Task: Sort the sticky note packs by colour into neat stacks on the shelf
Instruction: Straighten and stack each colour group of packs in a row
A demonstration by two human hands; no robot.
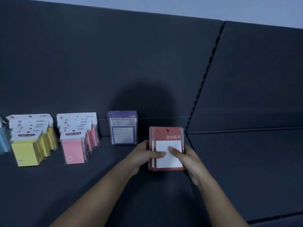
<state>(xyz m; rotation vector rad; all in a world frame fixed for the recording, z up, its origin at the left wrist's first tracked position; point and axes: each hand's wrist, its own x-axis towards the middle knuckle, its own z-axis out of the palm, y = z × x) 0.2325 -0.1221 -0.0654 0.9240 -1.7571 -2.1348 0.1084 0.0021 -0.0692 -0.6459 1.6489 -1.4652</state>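
The red packs (166, 134) were flat, square-cornered cards in glossy clear sleeves, each with a white pad on the front and a punched hole at the top. They formed a thin upright stack near the back edge of the matte dark shelf (98, 185), close to the slotted upright (205, 76). The left grip (144, 154) clasped the stack's left edge, thumb laid across the white pad. The right grip (186, 157) clasped the right edge, thumb also on the front. The fingers of both were hidden behind the stack, and whether its lower edge touched the shelf could not be told. Leftward along the back edge stood purple packs (123, 128), then pink packs (74, 149) and yellow packs (26, 152), both fanned in crinkled film. Blue packs (3, 143) were cut off at the frame's left.
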